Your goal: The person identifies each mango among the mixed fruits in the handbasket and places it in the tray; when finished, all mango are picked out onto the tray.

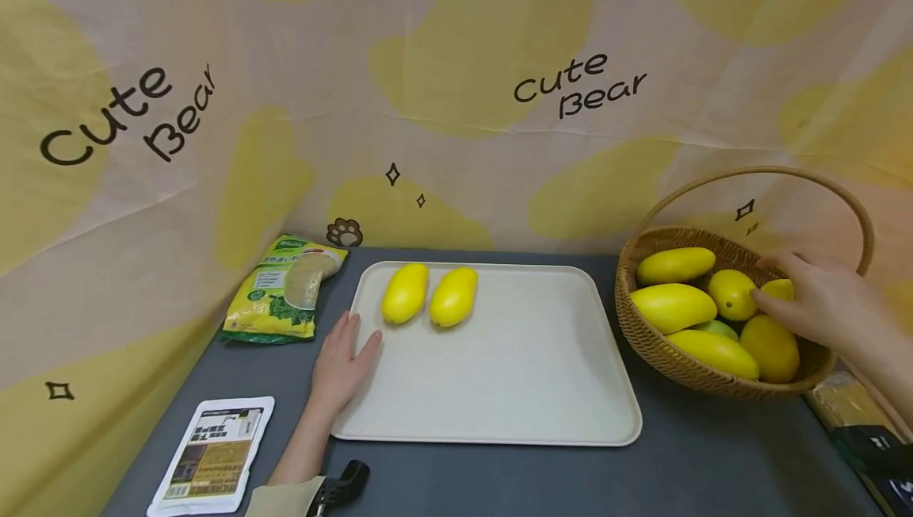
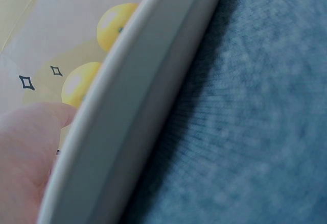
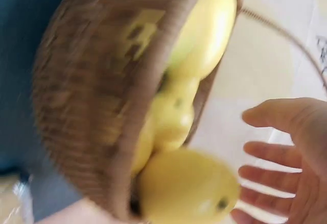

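Note:
My left hand [image 1: 338, 370] rests at the left edge of a white tray [image 1: 528, 374], fingers straight and thumb spread over the rim. Two yellow mangoes [image 1: 405, 293] lie side by side near the tray's back left corner. On the right, a wicker basket [image 1: 666, 354] holds several yellow mangoes [image 1: 674, 308] and a greenish one [image 1: 716, 330]. Over its right side reaches my right hand [image 1: 820, 299]. The right wrist view shows that hand with spread fingers beside the nearest mango [image 3: 186, 185]; whether they touch is unclear.
A yellow-green packet [image 1: 281, 291] lies behind the tray's left side. A white pouch [image 1: 212, 457] is at the front left. Beyond the basket's right side lies a clear-wrapped package [image 1: 845, 400]. The basket's tall handle [image 1: 756, 170] arches upward before a printed cloth.

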A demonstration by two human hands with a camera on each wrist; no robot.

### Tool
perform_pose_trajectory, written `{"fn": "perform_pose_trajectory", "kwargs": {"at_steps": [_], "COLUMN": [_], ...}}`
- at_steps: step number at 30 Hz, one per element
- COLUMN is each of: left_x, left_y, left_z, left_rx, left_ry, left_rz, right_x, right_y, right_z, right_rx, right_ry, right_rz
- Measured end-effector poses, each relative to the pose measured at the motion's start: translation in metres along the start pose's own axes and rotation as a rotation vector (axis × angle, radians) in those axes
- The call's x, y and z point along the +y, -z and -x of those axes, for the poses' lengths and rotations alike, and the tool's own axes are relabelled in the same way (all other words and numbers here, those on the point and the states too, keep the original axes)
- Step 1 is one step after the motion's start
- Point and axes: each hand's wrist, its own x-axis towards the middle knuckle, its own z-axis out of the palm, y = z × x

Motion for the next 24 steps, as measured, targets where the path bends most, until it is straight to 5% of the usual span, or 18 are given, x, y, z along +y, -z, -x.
{"fn": "perform_pose_trajectory", "kwargs": {"at_steps": [10,18,24], "left_x": [0.001,0.002,0.001], "left_y": [0.002,0.001,0.0], "left_z": [0.001,0.001,0.0], "left_rx": [0.002,0.001,0.004], "left_ry": [0.005,0.006,0.007], "left_rz": [-0.002,-0.009,-0.018], "right_x": [0.038,0.043,0.026], "right_y": [-0.018,-0.027,-0.02], "right_z": [0.015,0.017,0.02], "right_rx": [-0.078,-0.047,0.022], "right_ry": [-0.115,-0.105,-0.125], "right_rz": [-0.026,-0.065,-0.086]}}
